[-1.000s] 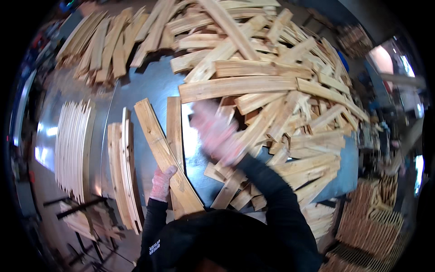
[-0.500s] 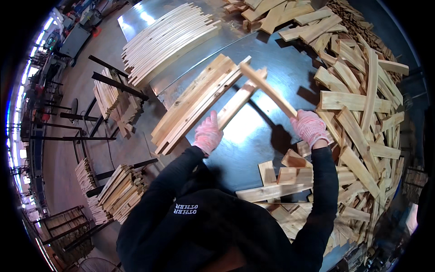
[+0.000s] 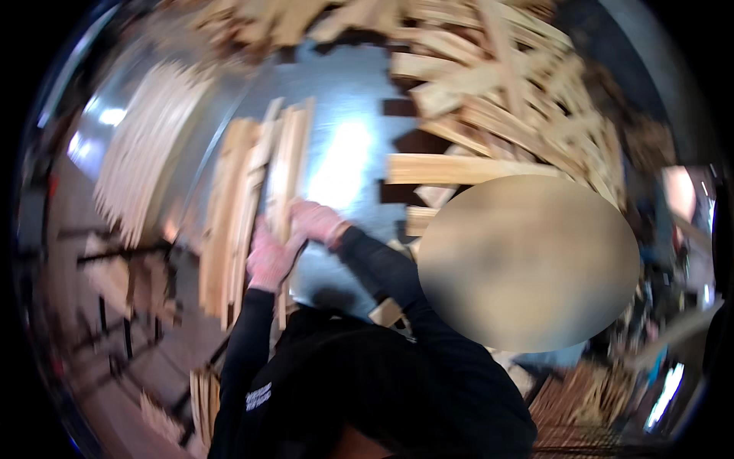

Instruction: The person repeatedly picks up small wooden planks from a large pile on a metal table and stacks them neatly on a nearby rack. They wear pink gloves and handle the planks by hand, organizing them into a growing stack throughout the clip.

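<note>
Your pink-gloved left hand (image 3: 269, 262) has thumb and fingers wrapped around the lower part of the held boards (image 3: 287, 164): long, narrow, flat wood strips lying side by side. Your pink-gloved right hand (image 3: 316, 222) bears on their right side; motion blur, can't tell if it's pinching or only pressing. Just left of the held boards: a bundle (image 3: 228, 218) of honey-coloured straight lengths. Further left of them: a tight row of pale slats (image 3: 149, 149), ends staggered. Right of them: bare patch of smooth steel table (image 3: 340, 92), strong glare. Beyond that, a jumbled heap (image 3: 505, 84) of flat planks, partly masked by an oval blur (image 3: 527, 264). Lower left of them: a dark metal stand (image 3: 130, 252).
</note>
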Available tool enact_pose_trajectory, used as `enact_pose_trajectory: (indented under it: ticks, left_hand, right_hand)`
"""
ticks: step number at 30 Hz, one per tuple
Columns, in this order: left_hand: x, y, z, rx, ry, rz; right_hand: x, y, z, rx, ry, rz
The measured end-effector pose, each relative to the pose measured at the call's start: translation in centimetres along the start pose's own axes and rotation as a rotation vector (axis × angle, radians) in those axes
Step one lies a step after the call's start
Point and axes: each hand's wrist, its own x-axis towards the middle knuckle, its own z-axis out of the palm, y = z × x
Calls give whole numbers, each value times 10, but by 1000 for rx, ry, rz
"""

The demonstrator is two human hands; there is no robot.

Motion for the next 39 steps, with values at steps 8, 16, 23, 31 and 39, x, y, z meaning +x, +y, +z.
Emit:
enact_pose_trajectory:
  ticks: [8, 16, 23, 31, 39]
  left_hand:
    - [-9, -48, 25, 206, 353, 264]
    - [-22, -50, 0, 472, 527, 402]
    - [-72, 53, -10, -486, 167, 695]
    - [-54, 149, -25, -1356, -176, 545]
    - [-43, 58, -52, -807, -133, 165]
  right_hand:
    - [-149, 25, -174, -897, 124, 235]
    - [-139, -25, -186, -789, 107, -123]
    - [-96, -125, -197, -58, 659, -113]
    - [-179, -7, -275, -648, 541, -36]
    - [-251, 113, -265, -881, -175, 328]
